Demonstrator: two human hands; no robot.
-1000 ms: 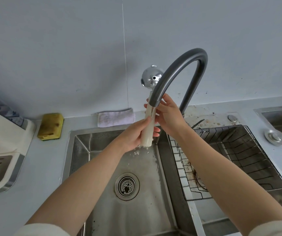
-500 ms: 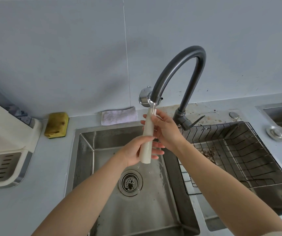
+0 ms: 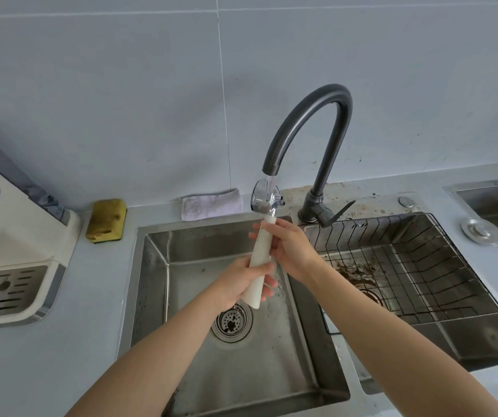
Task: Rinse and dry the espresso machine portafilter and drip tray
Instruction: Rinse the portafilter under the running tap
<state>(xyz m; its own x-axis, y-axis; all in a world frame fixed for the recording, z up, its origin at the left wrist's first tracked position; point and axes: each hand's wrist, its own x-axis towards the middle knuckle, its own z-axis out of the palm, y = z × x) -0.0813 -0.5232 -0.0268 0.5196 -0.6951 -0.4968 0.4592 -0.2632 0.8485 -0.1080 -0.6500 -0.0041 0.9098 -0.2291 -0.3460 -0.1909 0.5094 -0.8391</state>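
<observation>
portafilter (image 3: 259, 257): cream-white handle, shiny silver head
tap (image 3: 311, 121): dark grey
sponge (image 3: 107, 220): yellow, brown-stained
cloth (image 3: 211, 203): pale lilac
rack (image 3: 407, 260): black wire grid
sink (image 3: 181, 260): silver steel
wall (image 3: 121, 85): light grey tiles

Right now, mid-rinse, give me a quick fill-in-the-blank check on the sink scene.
1. The portafilter is under water running from the ____.
2. The left hand and right hand both hold its white ____.
3. The yellow sponge lies ____ of the folded cloth.
4. The wire rack sits in the ____ basin.
Missing words: faucet; handle; left; right.
</observation>
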